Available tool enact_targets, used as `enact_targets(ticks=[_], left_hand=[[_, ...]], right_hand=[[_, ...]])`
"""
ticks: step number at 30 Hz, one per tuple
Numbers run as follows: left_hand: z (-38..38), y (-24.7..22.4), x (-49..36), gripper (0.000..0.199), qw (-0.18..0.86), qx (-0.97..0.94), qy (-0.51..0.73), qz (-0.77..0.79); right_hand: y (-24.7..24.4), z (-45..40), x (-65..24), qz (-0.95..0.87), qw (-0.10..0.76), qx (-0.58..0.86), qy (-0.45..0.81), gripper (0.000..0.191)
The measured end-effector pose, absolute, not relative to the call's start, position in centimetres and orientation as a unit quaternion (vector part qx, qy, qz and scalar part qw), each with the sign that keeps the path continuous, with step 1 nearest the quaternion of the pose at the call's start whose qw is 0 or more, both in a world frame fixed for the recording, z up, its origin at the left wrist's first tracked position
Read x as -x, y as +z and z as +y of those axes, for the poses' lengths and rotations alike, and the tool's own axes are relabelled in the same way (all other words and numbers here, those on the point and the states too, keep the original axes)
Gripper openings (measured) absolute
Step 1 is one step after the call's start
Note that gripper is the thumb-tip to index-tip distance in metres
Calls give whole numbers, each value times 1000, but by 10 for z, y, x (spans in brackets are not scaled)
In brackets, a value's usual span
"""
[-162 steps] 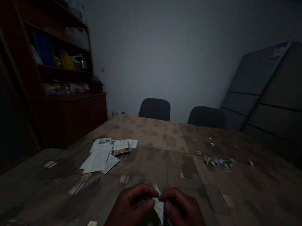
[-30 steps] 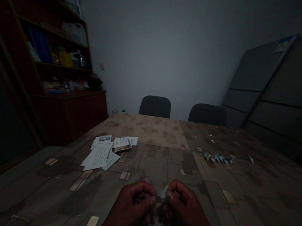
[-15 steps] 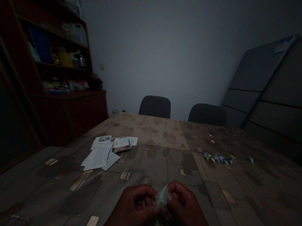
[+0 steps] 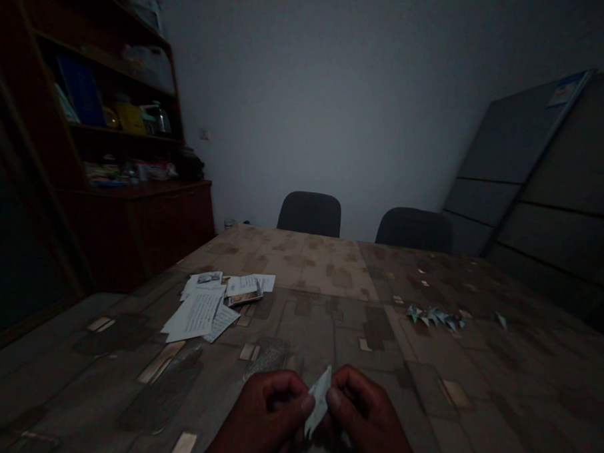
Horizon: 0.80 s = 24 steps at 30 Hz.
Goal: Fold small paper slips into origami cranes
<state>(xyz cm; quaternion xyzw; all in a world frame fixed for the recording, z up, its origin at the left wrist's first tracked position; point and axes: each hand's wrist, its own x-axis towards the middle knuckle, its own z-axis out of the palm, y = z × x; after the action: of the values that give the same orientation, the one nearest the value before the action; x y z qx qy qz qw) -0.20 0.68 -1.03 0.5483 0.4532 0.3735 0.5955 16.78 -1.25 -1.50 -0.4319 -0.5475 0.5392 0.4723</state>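
Note:
Between my hands, at the near edge of view, is a small piece of folded pale paper point(image 4: 318, 402), narrow and pointed at its upper end. My left hand point(image 4: 268, 412) pinches it from the left, thumb against the paper's face. On the other side my right hand point(image 4: 366, 413) grips its right edge between thumb and curled fingers. Several small folded paper figures point(image 4: 439, 318) sit in a row on the table to the right, greenish and pale. One more paper figure point(image 4: 501, 321) lies apart, farther right.
A patterned cloth covers the table point(image 4: 298, 320). Loose printed paper sheets point(image 4: 195, 313) and picture cards point(image 4: 244, 289) lie in a pile on the left. Two dark chairs point(image 4: 310, 213) stand behind the far edge. A wooden cabinet point(image 4: 172, 214) is at left, a grey refrigerator point(image 4: 516, 142) at right.
The folded paper has turned in my fingers and now shows a longer, narrower shape with its lower end visible. My fingers have shifted their hold slightly.

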Motion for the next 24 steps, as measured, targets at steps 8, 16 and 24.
enact_targets(ticks=[8,16,24], left_hand=[[8,-18,2,30,576,-553,412,439],[6,-21,4,48,634,-523,392,413],[8,-31,5,56,672,-502,396,374]], right_hand=[[-14,-12,-166,-521,493,424,553,50],[-11,-16,-165,-494,506,405,579,48],[-11,-17,-164,-491,510,391,588,47]])
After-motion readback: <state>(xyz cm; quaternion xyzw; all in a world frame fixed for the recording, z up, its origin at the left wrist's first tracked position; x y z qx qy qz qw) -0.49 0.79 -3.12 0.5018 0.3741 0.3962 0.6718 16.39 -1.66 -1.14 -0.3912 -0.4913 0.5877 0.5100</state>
